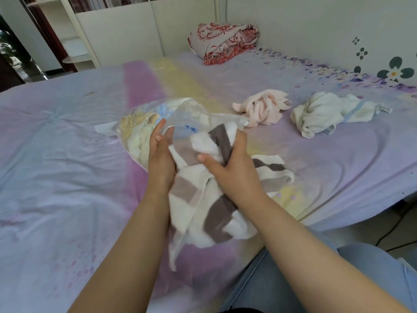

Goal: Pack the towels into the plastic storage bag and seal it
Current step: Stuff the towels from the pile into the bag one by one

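A clear plastic storage bag (194, 114) lies on the bed in front of me, with yellow, cream and blue towels showing through it. A white towel with brown and mauve blocks (198, 195) is bunched at the bag's mouth, its top end partly inside. My right hand (230, 168) grips this towel from the right. My left hand (160, 154) rests against the towel's left side at the bag's opening, fingers extended. A pink towel (264, 107) and a white towel with a blue stripe (325, 111) lie crumpled on the bed to the right.
The bed (67, 154) has a lilac and pink patterned sheet. A folded red-patterned quilt (223, 41) sits at the far end by the wall. White cabinets (117, 30) stand behind. The bed's right edge drops to the floor near my knee (372, 267).
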The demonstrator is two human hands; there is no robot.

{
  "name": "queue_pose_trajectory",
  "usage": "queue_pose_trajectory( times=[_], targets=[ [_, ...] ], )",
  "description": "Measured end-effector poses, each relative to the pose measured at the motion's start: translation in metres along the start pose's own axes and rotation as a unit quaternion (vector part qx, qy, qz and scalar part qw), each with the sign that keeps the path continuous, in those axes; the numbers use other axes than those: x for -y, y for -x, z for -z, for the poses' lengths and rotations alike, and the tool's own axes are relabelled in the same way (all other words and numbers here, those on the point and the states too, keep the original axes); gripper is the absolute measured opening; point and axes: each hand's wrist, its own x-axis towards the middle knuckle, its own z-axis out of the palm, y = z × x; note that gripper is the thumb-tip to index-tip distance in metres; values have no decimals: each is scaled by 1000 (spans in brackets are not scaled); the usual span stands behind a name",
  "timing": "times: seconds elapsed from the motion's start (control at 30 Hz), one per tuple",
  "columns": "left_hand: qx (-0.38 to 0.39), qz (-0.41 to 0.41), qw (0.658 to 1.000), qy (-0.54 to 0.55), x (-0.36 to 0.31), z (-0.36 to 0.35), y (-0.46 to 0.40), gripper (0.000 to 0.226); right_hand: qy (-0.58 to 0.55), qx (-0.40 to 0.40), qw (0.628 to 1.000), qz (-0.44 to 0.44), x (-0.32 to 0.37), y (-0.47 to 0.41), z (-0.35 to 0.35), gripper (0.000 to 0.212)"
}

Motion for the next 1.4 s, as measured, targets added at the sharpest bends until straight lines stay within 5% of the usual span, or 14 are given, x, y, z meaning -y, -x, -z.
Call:
queue_pose_trajectory(
  times=[0.1,0.2,0.27,0.33,0.43,0.7,0.8,0.9,0.97,1.03,1.13,1.2,1.3,1.4],
  targets=[
    [22,-4,999,47,2,0,3,28,240,-37,968,-72,-46,-11,7,70],
    [36,-6,998,49,5,1,3,29,193,150,953,-179,-77,-11,24,109],
    [40,-2,998,40,6,1,3,30,221,299,910,-181,-80,-6,32,124],
    [43,4,999,18,5,-1,4,31,322,328,877,-141,-80,-3,32,114],
    [45,11,999,-22,3,-4,6,32,319,294,892,-124,-72,-7,30,80],
    [65,-20,990,-122,-11,-4,21,39,174,325,926,-73,-8,-42,26,75],
    [50,-2,996,-71,-17,-3,23,36,108,187,970,-115,-16,-61,-21,69],
    [43,16,999,-26,-18,3,22,33,-119,104,973,-166,-26,-51,-57,48],
    [32,12,999,-30,-19,8,22,33,-84,97,987,-100,-36,-34,-65,65],
    [27,3,999,-42,-17,12,21,33,-24,27,999,-10,-46,-16,-63,51],
    [31,-3,998,-61,-14,11,22,36,-84,-76,991,72,-48,16,-46,37],
    [32,-6,998,-57,-11,10,22,36,-51,-19,987,153,-49,32,-38,48],
    [35,-3,998,-58,-12,10,21,37,138,207,959,134,-59,38,-35,78],
    [44,2,998,-49,-12,14,20,36,275,290,913,85,-63,22,-36,49]
  ],
)
